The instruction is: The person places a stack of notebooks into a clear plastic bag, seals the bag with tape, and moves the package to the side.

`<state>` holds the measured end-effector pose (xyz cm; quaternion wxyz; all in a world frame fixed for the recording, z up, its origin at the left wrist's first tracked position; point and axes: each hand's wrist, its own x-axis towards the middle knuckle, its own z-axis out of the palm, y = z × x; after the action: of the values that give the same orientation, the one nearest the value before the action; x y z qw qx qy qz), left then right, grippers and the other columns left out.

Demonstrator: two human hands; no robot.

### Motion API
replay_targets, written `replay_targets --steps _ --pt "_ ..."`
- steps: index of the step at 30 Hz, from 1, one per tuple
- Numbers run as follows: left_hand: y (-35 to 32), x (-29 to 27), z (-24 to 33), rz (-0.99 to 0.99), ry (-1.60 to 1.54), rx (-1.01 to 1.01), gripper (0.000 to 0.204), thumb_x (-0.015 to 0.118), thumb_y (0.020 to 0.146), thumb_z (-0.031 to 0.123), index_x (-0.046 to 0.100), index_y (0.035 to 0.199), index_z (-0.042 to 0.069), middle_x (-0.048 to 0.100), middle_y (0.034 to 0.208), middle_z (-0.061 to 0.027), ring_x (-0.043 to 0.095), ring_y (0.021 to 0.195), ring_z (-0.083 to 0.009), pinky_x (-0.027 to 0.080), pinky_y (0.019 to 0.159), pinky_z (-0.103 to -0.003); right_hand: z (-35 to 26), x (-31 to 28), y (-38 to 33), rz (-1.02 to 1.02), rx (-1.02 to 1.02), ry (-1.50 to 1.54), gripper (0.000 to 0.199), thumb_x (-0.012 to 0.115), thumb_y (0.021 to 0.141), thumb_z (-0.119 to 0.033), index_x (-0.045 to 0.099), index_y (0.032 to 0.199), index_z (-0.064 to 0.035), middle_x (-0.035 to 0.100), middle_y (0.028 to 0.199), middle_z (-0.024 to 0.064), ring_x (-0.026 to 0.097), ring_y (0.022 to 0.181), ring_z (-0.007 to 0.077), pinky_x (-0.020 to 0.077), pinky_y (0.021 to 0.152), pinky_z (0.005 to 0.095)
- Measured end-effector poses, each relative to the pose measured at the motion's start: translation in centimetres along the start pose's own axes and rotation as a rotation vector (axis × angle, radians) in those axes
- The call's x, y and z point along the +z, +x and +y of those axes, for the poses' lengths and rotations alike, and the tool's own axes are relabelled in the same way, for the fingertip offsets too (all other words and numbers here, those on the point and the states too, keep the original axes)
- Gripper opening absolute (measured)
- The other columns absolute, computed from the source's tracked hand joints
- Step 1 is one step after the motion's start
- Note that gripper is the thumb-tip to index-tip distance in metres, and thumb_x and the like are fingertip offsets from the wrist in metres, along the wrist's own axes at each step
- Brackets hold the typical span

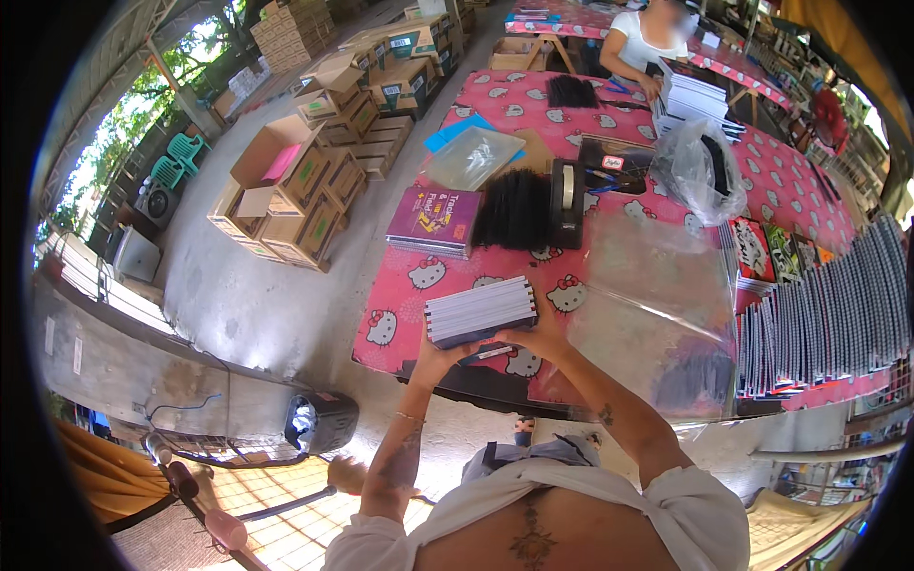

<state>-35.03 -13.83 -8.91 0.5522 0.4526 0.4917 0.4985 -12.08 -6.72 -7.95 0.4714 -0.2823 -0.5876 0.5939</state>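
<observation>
A long worktop under a pink cartoon-cat cloth ran from the lower centre to the upper right of the frame. On it, near the middle, lay a purple workbook stack, beside it a black bundle of combs or bindings and a black tape dispenser. Above these lay a clear plastic sleeve on blue sheets. A crumpled clear bag sat to the right, and rows of overlapped booklets filled the right edge. A large clear plastic sheet covered the near right part.
</observation>
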Motion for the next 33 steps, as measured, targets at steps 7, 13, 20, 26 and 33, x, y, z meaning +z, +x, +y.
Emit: replay_targets --steps 7,13,20,26,33 --pt "-1.3 5.8 17.1 0.217 0.851 0.587 0.100 0.088 0.067 0.019 0.030 0.146 -0.003 0.044 0.142 -0.0270 0.044 0.132 -0.0381 0.035 0.111 -0.047 -1.9 -1.7 0.6 -0.016 0.052 -0.149 0.105 0.095 0.059 -0.017 0.034 0.143 -0.0020 0.057 0.128 0.0121 0.055 0.121 0.0227 0.0429 0.104 0.0380" --pt "1.3 8.5 14.5 -0.131 1.576 0.698 0.105 0.080 0.071 0.049 0.030 0.141 -0.012 0.041 0.140 -0.0338 0.039 0.133 -0.0468 0.034 0.110 -0.052 -1.5 -2.7 0.9 -0.061 0.001 -0.201 0.102 0.096 0.053 -0.021 0.042 0.137 0.0015 0.058 0.127 0.0149 0.056 0.118 0.0240 0.0432 0.103 0.0387" --pt "2.8 8.7 15.5 -0.222 1.564 0.511 0.083 0.085 0.066 0.041 0.047 0.122 -0.007 0.066 0.093 -0.0212 0.067 0.085 -0.0374 0.053 0.075 -0.047 -6.2 -3.2 -0.3 -0.020 -0.040 -0.279 0.099 0.093 0.060 -0.022 0.041 0.142 -0.0019 0.056 0.131 0.0125 0.049 0.128 0.0250 0.0349 0.110 0.0374" --pt "7.1 14.1 11.5 -0.078 0.666 0.249 0.049 0.083 0.078 0.029 0.059 0.105 -0.004 0.069 0.094 -0.0184 0.067 0.088 -0.0255 0.052 0.078 -0.037 -10.8 -11.8 -11.7 0.473 0.223 0.358 0.069 0.078 0.082 -0.027 0.048 0.140 -0.0076 0.056 0.130 0.0102 0.047 0.128 0.0211 0.0307 0.111 0.0369" --pt "11.6 28.8 0.7 -0.227 0.280 -0.241 0.072 0.081 0.073 0.052 0.066 0.118 -0.003 0.069 0.103 -0.0073 0.065 0.090 -0.0157 0.051 0.082 -0.030 -7.5 -24.0 -20.5 0.618 0.574 0.291 0.053 0.077 0.083 -0.041 0.063 0.122 -0.0082 0.066 0.101 0.0014 0.059 0.082 0.0083 0.0449 0.068 0.0213"
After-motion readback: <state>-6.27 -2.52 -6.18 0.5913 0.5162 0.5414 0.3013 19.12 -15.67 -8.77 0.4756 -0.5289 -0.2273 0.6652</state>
